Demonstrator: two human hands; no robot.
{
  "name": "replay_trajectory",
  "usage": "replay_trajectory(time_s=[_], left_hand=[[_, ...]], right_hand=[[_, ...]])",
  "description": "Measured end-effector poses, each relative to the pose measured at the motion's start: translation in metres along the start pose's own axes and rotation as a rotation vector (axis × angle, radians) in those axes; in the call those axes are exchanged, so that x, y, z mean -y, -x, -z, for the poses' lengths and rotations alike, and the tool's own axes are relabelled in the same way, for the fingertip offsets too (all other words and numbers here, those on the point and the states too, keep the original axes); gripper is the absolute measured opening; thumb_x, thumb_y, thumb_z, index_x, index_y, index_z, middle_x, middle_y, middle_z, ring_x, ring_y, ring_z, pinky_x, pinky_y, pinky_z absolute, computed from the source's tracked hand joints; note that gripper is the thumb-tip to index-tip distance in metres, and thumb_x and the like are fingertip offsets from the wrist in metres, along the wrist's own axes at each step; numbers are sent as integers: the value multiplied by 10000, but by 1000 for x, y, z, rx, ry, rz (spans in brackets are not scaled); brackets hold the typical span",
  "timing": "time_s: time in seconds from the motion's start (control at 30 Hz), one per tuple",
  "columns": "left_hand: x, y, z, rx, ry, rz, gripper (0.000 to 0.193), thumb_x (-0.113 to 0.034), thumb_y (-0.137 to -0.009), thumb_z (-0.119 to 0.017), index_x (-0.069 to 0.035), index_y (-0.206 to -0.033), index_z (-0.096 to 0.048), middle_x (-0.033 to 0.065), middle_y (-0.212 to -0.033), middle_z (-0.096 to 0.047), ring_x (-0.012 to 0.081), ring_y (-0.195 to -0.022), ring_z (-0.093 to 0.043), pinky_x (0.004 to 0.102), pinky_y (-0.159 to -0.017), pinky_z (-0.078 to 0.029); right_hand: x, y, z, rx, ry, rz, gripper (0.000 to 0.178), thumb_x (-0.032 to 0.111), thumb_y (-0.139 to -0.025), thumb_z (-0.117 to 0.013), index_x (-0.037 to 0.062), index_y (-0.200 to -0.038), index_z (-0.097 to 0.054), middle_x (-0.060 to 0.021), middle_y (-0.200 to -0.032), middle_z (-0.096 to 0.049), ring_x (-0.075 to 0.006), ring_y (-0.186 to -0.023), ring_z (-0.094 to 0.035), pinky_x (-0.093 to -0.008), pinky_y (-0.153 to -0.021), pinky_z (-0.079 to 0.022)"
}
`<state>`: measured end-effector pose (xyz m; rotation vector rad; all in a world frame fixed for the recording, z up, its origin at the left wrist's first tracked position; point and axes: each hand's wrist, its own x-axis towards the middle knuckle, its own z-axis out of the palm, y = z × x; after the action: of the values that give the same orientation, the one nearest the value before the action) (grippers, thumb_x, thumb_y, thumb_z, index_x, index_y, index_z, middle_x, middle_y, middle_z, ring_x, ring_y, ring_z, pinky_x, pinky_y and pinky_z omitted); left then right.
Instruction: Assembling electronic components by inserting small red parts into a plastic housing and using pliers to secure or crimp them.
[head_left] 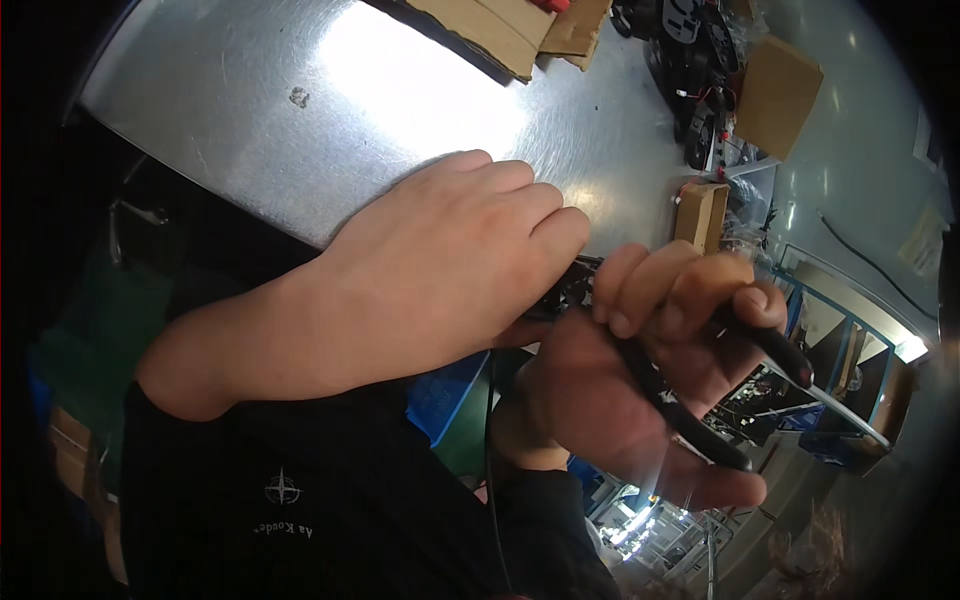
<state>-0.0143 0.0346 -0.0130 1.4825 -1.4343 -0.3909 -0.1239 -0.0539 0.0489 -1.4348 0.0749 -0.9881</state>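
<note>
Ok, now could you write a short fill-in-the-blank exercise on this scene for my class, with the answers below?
1. The right hand holds two curved handles whose colour is ____.
2. The left hand shows the camera its ____, not its palm.
3. The shiny tabletop is made of ____.
4. The small open box beyond the right hand is made of brown ____.

Answers: black; back; metal; cardboard.

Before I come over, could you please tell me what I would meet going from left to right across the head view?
Grey mark on the metal table → left hand → right hand holding a black-handled tool → thin, dark, cable-like strand.
</note>
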Motion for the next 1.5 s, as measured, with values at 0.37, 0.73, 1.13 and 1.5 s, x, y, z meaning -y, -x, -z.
replay_trajectory(time_s=[0.37, 0.73, 1.13, 1.5], left_hand=[[0, -2, 2, 49, -13, -2, 426, -299, -785, -853, -82, -1039, -589, 60, -976, -598, 272, -948, -598, 397, -857, -485], [-2, -2, -2, 40, -61, -11, 429, -299, -779, -857, -90, -1051, -600, 55, -959, -593, 264, -941, -591, 392, -858, -480], [-7, -2, -8, 26, -79, 18, 493, -251, -726, -892, -89, -1085, -596, 56, -1008, -600, 265, -993, -582, 394, -898, -464], [4, -30, -10, 121, -175, -109, 564, -358, -639, -935, -83, -1011, -613, 60, -1000, -603, 264, -1025, -563, 405, -899, -424]], right_hand=[[2, -2, 13, 131, 104, 111, 937, 817, -872, -620, 3, -1331, -551, -62, -923, -442, -144, -662, -380, -306, -545, -280], [2, -4, 9, 215, 150, 59, 937, 833, -871, -621, 1, -1288, -514, -70, -902, -452, -141, -648, -377, -318, -562, -293], [4, -7, 3, 31, 8, -165, 809, 861, -767, -717, 121, -965, -459, 10, -733, -360, -105, -572, -286, -300, -544, -217], [7, -7, 20, 122, -210, -165, 739, 813, -799, -728, 153, -928, -423, 7, -710, -349, -114, -567, -286, -316, -532, -225]])
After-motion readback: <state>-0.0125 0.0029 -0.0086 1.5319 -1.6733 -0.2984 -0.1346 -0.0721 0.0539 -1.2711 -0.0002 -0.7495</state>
